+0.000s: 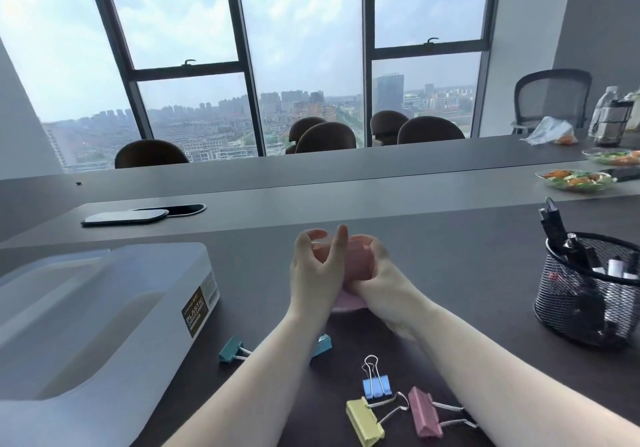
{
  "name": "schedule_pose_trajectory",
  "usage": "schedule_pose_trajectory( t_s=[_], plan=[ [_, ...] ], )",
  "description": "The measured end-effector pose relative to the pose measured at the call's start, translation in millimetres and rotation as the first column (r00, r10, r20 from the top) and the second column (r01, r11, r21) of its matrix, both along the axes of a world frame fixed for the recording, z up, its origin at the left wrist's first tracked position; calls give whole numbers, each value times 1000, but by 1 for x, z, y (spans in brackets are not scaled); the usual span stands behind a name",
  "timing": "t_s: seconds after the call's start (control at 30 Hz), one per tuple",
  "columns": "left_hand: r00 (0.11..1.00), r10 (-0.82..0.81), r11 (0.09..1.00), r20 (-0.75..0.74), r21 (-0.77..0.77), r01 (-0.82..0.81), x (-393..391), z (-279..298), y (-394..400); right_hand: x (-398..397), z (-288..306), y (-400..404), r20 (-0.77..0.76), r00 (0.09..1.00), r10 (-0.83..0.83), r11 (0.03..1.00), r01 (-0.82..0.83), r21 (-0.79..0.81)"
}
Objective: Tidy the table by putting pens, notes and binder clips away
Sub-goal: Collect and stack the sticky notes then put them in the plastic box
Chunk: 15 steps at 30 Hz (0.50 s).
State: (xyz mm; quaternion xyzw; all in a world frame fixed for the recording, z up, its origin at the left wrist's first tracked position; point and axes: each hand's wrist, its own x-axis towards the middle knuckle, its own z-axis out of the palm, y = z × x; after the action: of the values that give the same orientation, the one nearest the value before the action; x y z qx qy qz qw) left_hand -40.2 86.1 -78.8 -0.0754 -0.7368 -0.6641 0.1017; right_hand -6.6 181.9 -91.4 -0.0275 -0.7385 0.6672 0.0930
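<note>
Both hands meet over the middle of the dark table. My right hand (372,268) grips a pink pad of notes (356,259) held above the tabletop. My left hand (317,261) touches the pad's left side with fingers curled and spread. A purple note (348,303) lies flat under my wrists. Several binder clips lie near me: a teal one (230,349), a second teal one (322,344) partly hidden by my left forearm, a blue one (376,384), a yellow one (365,422) and a pink one (425,417). Pens stand in a black mesh pen holder (588,294).
A translucent plastic storage box (104,322) stands at the left. A phone (124,217) lies beyond it by a cable slot. Plates of food (576,180), bottles and a plastic bag sit at the far right. Chairs line the table's far side under the windows.
</note>
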Motion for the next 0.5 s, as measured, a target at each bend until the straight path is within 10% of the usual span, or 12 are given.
schedule_pose_trajectory(
  t_s=[0.5],
  plan=[
    [997,-24,969,75,247,5,-5,-2,-4,5,3,-2,-90,996,28,985,-12,170]
  ],
)
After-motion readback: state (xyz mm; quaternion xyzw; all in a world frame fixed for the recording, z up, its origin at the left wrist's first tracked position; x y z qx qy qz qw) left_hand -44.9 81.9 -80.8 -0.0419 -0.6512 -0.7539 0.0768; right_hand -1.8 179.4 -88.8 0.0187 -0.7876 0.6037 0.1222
